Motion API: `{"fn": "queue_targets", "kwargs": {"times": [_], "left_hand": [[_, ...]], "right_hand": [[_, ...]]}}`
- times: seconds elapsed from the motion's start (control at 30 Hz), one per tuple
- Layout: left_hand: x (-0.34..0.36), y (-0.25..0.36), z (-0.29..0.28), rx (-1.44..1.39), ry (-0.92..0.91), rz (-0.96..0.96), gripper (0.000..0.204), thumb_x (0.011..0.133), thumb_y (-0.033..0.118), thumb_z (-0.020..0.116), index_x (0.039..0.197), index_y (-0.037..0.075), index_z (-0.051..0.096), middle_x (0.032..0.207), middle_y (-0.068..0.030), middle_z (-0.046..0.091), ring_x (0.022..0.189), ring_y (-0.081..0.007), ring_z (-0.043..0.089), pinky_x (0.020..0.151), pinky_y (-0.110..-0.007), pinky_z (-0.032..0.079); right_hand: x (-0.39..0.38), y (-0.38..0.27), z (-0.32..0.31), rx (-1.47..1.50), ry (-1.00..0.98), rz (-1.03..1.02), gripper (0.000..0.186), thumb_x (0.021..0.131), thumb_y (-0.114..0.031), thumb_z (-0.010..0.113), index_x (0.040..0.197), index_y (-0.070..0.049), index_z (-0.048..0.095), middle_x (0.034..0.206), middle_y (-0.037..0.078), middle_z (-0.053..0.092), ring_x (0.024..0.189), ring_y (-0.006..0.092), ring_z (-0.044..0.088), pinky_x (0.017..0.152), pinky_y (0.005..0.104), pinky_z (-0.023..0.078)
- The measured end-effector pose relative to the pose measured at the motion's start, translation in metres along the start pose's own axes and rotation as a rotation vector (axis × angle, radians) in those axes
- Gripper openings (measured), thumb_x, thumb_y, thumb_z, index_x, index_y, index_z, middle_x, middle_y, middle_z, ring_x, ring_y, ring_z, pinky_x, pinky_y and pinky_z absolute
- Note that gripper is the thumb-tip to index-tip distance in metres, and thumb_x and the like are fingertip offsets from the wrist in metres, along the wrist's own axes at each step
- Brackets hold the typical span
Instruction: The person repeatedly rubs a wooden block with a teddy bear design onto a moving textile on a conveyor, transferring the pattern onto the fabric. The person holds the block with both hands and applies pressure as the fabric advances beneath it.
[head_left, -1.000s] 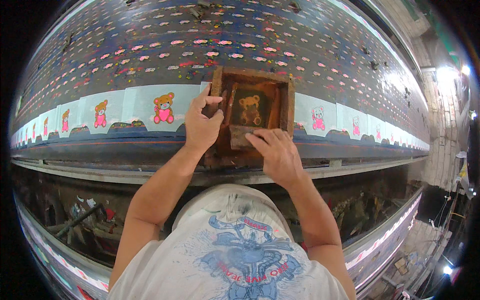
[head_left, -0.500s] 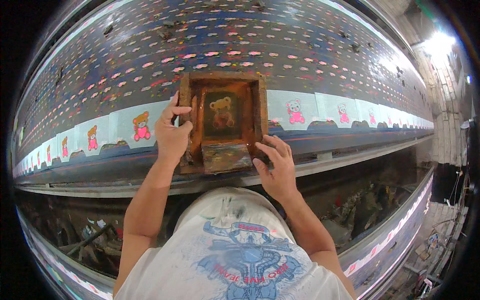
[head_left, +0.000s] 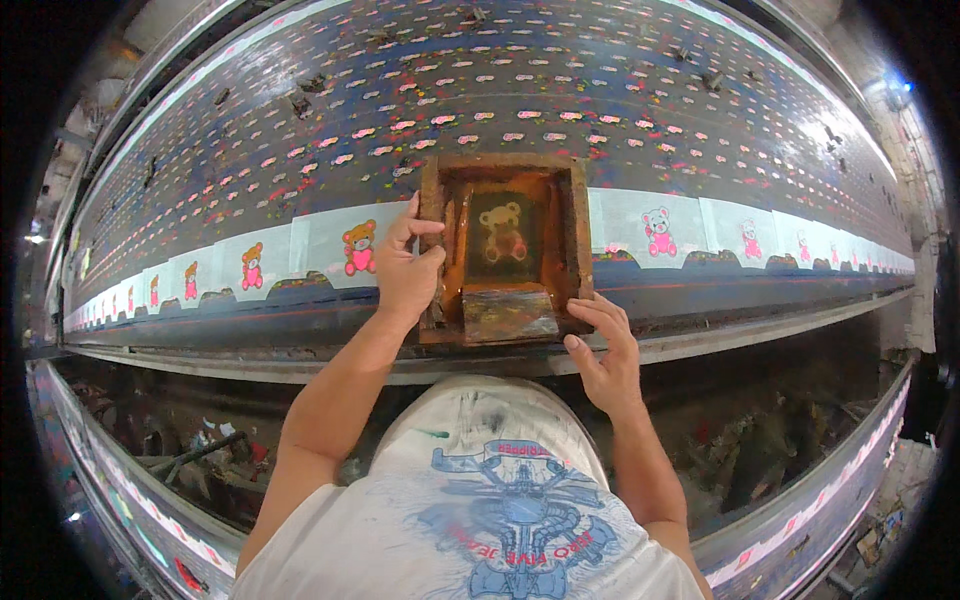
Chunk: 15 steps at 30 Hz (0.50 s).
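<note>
A wooden screen-printing frame (head_left: 578, 230), stained brown, lies on the long printing table over the row of pale cloth pieces. Its mesh (head_left: 503, 232) carries a teddy bear outline, with pink showing through low down. A flat, ink-smeared squeegee (head_left: 510, 314) leans inside against the near wall. My left hand (head_left: 408, 270) grips the left wall, thumb and fingers bent round it. At the near right corner, my right hand (head_left: 606, 350) has its fingertips and thumb against the frame. Brown-and-pink bears (head_left: 359, 247) are printed on the cloths to the left; those on the right (head_left: 658, 232) lack brown.
Beyond the cloths, the dark table surface (head_left: 480, 110) is speckled with rows of pink and white ink marks and small dark lumps. A metal rail (head_left: 690, 343) edges it near my body. Behind me runs another table (head_left: 800, 525), with debris (head_left: 200, 450) on the floor between.
The whole view has shifted, so table, frame and hands appear farther right. Both hands keep their hold, and the frame stays over about the same cloth.
</note>
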<state>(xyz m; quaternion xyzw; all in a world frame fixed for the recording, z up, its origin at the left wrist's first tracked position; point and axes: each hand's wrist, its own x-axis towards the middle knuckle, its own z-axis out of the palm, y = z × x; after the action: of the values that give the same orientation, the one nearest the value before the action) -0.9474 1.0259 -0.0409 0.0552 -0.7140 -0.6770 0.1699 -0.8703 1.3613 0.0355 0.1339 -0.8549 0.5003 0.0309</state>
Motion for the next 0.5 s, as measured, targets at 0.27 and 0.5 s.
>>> {"fn": "queue_targets", "kwargs": {"times": [0.27, 0.5], "left_hand": [[-0.002, 0.008, 0.015, -0.107, 0.002, -0.168, 0.033, 0.085, -0.02, 0.07, 0.111, -0.001, 0.078, 0.182, -0.0264, 0.052, 0.164, -0.0309, 0.057, 0.131, -0.042, 0.046], [-0.003, 0.013, 0.02, -0.142, -0.007, -0.286, 0.033, 0.087, -0.021, 0.07, 0.111, -0.001, 0.078, 0.185, -0.0205, 0.05, 0.157, -0.0244, 0.062, 0.125, -0.038, 0.05]], "right_hand": [[0.008, 0.018, -0.036, -0.074, -0.078, -0.147, 0.041, 0.096, -0.011, 0.089, 0.135, -0.006, 0.081, 0.143, 0.017, 0.078, 0.144, 0.0464, 0.066, 0.123, 0.0583, 0.053], [0.031, 0.0, -0.016, -0.153, -0.243, -0.437, 0.047, 0.087, -0.012, 0.096, 0.132, -0.009, 0.08, 0.142, 0.015, 0.076, 0.14, 0.044, 0.069, 0.113, 0.0571, 0.059]]}}
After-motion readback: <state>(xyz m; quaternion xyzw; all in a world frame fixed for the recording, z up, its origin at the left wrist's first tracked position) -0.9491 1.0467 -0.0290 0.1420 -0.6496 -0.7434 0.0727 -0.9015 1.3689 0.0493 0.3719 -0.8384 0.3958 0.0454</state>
